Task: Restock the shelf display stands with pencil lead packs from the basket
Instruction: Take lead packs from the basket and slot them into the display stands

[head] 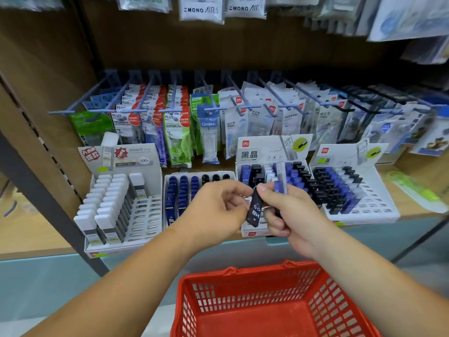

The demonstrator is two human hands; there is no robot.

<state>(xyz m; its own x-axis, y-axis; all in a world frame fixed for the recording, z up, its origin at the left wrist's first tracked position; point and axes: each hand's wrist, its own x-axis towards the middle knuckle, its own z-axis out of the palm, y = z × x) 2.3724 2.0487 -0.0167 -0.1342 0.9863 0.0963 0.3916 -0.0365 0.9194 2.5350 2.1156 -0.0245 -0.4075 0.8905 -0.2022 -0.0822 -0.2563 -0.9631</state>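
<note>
Centrally, before the wooden shelf [435,176] and above the red plastic mesh basket [257,273]: a slim black rectangular pencil lead pack [255,210]. Stands nearly upright, long axis running top to bottom, upper end tipped slightly right and away toward the stands, lower end nearer the camera. Glossy black all over, with white "HB" and "0.5" printed on the face.

Pinched by the right hand [289,215], thumb on the upper end, other fingers curled round behind. Left hand [216,205] close alongside, fingers curled, tips at the pack's left edge; cannot tell whether gripping or only touching. Poking up behind the right hand's fingers, a blue lead pack [279,187]; cannot tell whether held.

Behind, on the shelf, four white card display stands side by side:
- Leftmost stand [148,215]: rows of white-capped grey packs marked "100".
- Second stand [166,198]: blue and black caps.
- Third stand [264,152]: headed "黑晶" and "HB 0.5" beside a red deli logo, filled with blue, black and clear packs.
- Fourth stand [374,205]: much the same mix.

On pegs further back, hanging bags reading "PLUS" [126,117] and "Campus" [208,124]. Higher still, bags printed "MONO AIR 5" [201,9].
</note>
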